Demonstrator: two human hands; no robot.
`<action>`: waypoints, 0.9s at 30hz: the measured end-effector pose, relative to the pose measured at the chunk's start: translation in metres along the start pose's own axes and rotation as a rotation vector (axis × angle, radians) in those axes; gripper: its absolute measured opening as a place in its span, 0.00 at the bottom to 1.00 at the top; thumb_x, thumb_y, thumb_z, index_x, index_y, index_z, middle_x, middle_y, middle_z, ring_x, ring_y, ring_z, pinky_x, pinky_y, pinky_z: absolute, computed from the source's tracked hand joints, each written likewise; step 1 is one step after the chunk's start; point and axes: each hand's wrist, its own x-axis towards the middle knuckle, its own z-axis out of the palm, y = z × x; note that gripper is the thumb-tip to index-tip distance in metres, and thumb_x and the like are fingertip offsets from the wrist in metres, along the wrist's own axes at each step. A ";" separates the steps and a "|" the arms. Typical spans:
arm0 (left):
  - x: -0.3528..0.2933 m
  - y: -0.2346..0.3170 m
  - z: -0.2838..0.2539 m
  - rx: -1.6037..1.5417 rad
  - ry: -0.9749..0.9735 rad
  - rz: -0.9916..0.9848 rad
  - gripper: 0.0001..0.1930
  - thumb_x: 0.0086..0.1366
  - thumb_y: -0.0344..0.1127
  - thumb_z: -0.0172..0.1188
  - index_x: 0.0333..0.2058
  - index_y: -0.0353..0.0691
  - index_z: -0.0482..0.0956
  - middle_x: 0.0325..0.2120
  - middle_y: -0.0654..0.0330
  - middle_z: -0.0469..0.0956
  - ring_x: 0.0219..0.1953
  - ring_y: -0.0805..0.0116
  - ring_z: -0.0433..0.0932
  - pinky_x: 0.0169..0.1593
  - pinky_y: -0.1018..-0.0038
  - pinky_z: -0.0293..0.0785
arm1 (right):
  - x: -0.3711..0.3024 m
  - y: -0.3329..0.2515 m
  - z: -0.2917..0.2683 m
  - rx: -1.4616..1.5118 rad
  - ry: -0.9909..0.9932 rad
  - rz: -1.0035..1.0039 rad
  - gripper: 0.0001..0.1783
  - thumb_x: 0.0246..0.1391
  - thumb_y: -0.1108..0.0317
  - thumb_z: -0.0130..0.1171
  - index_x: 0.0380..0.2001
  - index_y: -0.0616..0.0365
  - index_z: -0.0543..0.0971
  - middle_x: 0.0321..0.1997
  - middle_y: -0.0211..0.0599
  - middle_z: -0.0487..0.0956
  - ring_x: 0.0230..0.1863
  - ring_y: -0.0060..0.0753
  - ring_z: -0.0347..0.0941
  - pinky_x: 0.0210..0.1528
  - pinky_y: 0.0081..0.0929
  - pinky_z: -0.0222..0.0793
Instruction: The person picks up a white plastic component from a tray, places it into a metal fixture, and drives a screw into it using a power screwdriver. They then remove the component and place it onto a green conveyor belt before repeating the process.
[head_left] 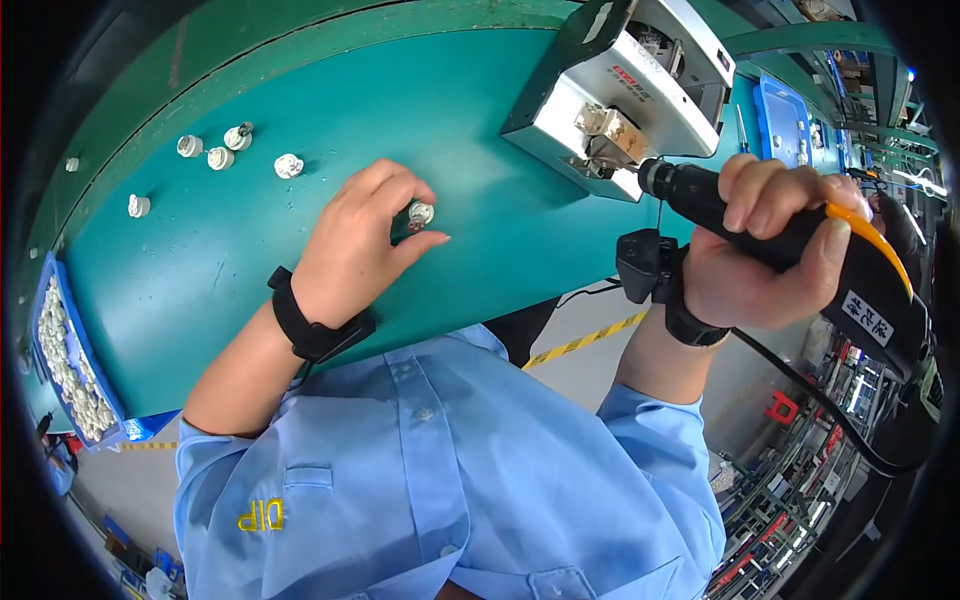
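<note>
Work at the tabletop (480, 270), clock hours being read from the view's centre. At 11 o'clock my left hand (365, 228) is curving in a wide C about a white part (421, 213), thumb and forefinger standing apart on either side of it. I am unable to tell whether either is touching. The part is seemingly resting on the tabletop, so this spread is probably giving access to both its flanks. At 2 o'clock my right hand (775, 240) is gripping the driver (692, 192) full in the palm; I am judging this hold to be bearing its weight and steadying its nose. That nose is pointing toward 10 o'clock, at the lower front of the silver machine (600, 75), which is standing at 1 o'clock, presumably for short reach. Near 10 o'clock, five loose parts (220, 158) are lying spaced, perhaps for single pickup. At 9 o'clock a blue tray (97, 362) is containing many similar pieces, its walls probably stopping them from rolling.
</note>
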 end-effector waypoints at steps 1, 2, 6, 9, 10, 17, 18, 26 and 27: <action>-0.001 -0.003 0.000 0.013 0.007 0.014 0.18 0.48 0.26 0.70 0.38 0.38 0.76 0.37 0.56 0.75 0.39 0.56 0.75 0.41 0.67 0.74 | 0.001 0.002 -0.001 0.018 -0.069 0.005 0.17 0.61 0.55 0.44 0.44 0.54 0.73 0.17 0.27 0.64 0.16 0.22 0.58 0.26 0.26 0.55; -0.002 -0.005 0.001 0.020 0.013 0.030 0.17 0.48 0.26 0.70 0.38 0.37 0.77 0.37 0.57 0.75 0.38 0.58 0.76 0.40 0.69 0.74 | 0.002 0.002 -0.003 0.030 -0.139 0.011 0.17 0.61 0.56 0.44 0.44 0.54 0.72 0.17 0.26 0.64 0.16 0.22 0.58 0.25 0.25 0.55; -0.001 -0.005 0.003 -0.022 0.018 0.034 0.14 0.50 0.25 0.69 0.37 0.36 0.78 0.35 0.56 0.77 0.36 0.61 0.77 0.39 0.71 0.74 | 0.029 0.000 -0.014 0.152 -0.614 0.090 0.16 0.61 0.56 0.45 0.44 0.56 0.71 0.16 0.25 0.64 0.16 0.20 0.57 0.25 0.24 0.54; -0.005 -0.004 0.003 -0.056 0.034 0.000 0.13 0.50 0.24 0.68 0.36 0.36 0.79 0.34 0.56 0.77 0.36 0.58 0.77 0.39 0.69 0.74 | 0.046 0.015 -0.019 0.254 -0.660 0.211 0.16 0.61 0.57 0.46 0.42 0.58 0.70 0.16 0.24 0.63 0.16 0.19 0.56 0.26 0.23 0.55; -0.004 -0.004 0.003 -0.069 0.044 -0.020 0.12 0.50 0.25 0.67 0.35 0.37 0.79 0.33 0.55 0.78 0.36 0.56 0.77 0.40 0.67 0.74 | 0.051 0.020 -0.021 0.288 -0.498 0.294 0.16 0.61 0.57 0.47 0.42 0.59 0.70 0.17 0.24 0.62 0.16 0.18 0.55 0.27 0.23 0.55; -0.004 -0.016 0.001 -0.128 0.025 -0.073 0.10 0.50 0.26 0.67 0.34 0.38 0.80 0.31 0.56 0.79 0.35 0.55 0.78 0.40 0.65 0.75 | 0.044 0.030 -0.003 0.288 0.089 0.532 0.15 0.61 0.60 0.44 0.40 0.60 0.72 0.17 0.28 0.66 0.16 0.21 0.59 0.28 0.26 0.60; -0.005 -0.017 0.002 -0.158 0.031 -0.076 0.10 0.51 0.27 0.67 0.34 0.38 0.80 0.31 0.56 0.80 0.35 0.55 0.78 0.40 0.65 0.75 | 0.033 0.025 0.008 0.317 0.070 0.506 0.15 0.61 0.60 0.44 0.41 0.61 0.71 0.18 0.28 0.66 0.16 0.21 0.59 0.28 0.26 0.60; -0.006 -0.021 0.007 -0.177 0.081 -0.018 0.10 0.51 0.29 0.68 0.34 0.38 0.81 0.29 0.57 0.80 0.34 0.57 0.78 0.39 0.66 0.75 | -0.018 0.018 0.080 0.364 -0.285 0.288 0.17 0.61 0.58 0.43 0.44 0.60 0.69 0.19 0.27 0.64 0.18 0.20 0.60 0.27 0.25 0.57; -0.007 -0.021 0.007 -0.159 0.085 -0.002 0.10 0.50 0.29 0.68 0.34 0.38 0.81 0.29 0.57 0.80 0.34 0.58 0.78 0.38 0.66 0.75 | -0.020 0.020 0.082 0.337 -0.296 0.283 0.17 0.61 0.58 0.42 0.44 0.60 0.68 0.18 0.27 0.65 0.17 0.21 0.60 0.26 0.25 0.57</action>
